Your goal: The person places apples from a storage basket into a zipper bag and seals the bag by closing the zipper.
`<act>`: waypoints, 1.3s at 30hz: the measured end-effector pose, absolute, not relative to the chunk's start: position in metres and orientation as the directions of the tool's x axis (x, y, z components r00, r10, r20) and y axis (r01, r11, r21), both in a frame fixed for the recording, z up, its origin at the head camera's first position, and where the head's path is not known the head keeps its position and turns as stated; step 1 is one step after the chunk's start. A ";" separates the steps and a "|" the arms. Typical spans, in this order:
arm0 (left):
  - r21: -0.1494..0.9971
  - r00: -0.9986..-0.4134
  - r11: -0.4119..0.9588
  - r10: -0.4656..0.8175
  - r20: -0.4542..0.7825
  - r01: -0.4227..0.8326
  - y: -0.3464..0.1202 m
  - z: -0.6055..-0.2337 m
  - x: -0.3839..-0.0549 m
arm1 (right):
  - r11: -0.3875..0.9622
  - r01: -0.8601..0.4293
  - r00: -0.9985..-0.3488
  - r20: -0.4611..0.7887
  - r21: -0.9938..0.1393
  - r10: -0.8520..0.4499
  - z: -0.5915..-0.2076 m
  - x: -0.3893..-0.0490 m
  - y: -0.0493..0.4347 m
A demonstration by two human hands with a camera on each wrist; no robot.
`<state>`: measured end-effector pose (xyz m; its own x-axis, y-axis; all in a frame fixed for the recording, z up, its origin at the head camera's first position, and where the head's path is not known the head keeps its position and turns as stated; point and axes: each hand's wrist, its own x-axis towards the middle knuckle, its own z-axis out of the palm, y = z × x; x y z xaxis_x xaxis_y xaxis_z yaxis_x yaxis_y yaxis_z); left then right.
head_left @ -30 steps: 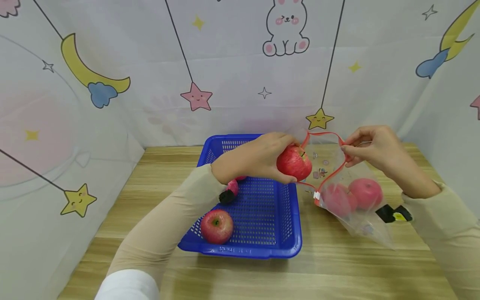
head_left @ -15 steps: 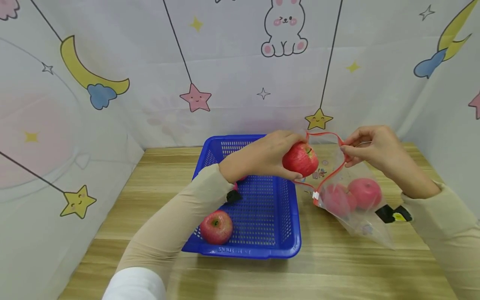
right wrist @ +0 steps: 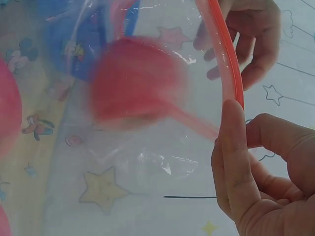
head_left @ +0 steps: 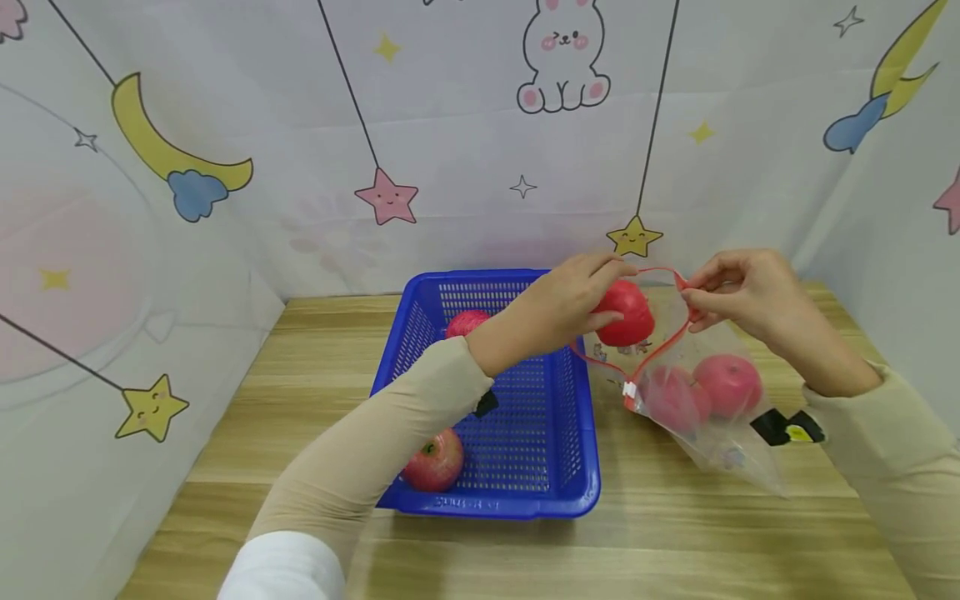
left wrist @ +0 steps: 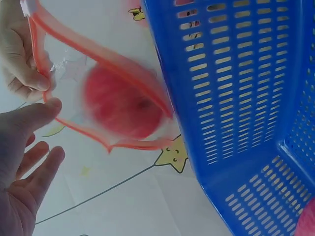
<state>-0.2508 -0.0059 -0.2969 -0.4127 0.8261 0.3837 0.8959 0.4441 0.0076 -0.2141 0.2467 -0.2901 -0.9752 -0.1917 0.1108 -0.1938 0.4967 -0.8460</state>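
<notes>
My left hand [head_left: 558, 308] is at the mouth of a clear zip bag [head_left: 738, 457] with a red edge, its fingers spread. Just past the fingertips, a red apple [head_left: 628, 315] shows in the bag's mouth. Both wrist views show this apple [right wrist: 138, 81] blurred and apart from the left fingers [left wrist: 44, 177]. My right hand [head_left: 750, 292] pinches the red edge [right wrist: 227, 64] between thumb and fingers, holding the mouth wide. Two more apples, one on the right [head_left: 727, 385] and one on the left [head_left: 677, 398], lie inside the bag.
A blue perforated basket [head_left: 588, 467] stands left of the bag, under my left forearm. It holds an apple [head_left: 435, 460] in its near left corner and another [head_left: 467, 322] toward the back. A printed white curtain [head_left: 450, 125] hangs behind the wooden table [head_left: 660, 542].
My left hand has moved right to the bag's mouth and let go of the apple, which has passed into the opening. The right hand stays on the bag's edge.
</notes>
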 end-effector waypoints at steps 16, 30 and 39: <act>-0.015 -0.383 0.451 0.774 0.503 0.892 -0.025 -0.305 -0.256 | 0.556 -0.226 -0.970 0.136 -0.800 -0.200 -0.291 -0.213 0.246; 0.052 -0.520 0.538 0.780 0.348 0.841 -0.050 -0.302 -0.257 | 0.576 -0.189 -0.979 0.109 -0.795 -0.171 -0.291 -0.215 0.247; 0.035 -0.526 0.546 0.784 0.329 0.837 -0.068 -0.304 -0.252 | 0.580 -0.186 -0.979 0.099 -0.793 -0.178 -0.290 -0.216 0.245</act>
<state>-0.2521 -0.0681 -0.3035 -0.5257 0.7844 0.3292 0.8369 0.5462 0.0350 -0.2161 0.2447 -0.2903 -0.9790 -0.1783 0.0986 -0.1856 0.5805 -0.7928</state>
